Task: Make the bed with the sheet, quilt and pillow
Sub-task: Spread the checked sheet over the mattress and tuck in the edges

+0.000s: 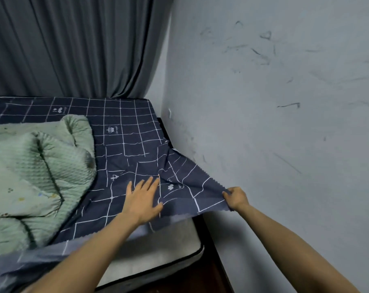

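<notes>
Spreading the sheet (137,132): left hand (142,199) pressed flat, right hand (235,197) pinching its near-right edge (untucked), which wants pulling over the mattress (168,248) corner.

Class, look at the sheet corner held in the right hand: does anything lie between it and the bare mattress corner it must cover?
Nothing visible does. The right hand holds the navy checked sheet above the bare mattress. The green quilt lies off to the left; the wall stands close alongside.

Quilt (31,176) on sheet (126,132), left of wall (274,123)
</notes>
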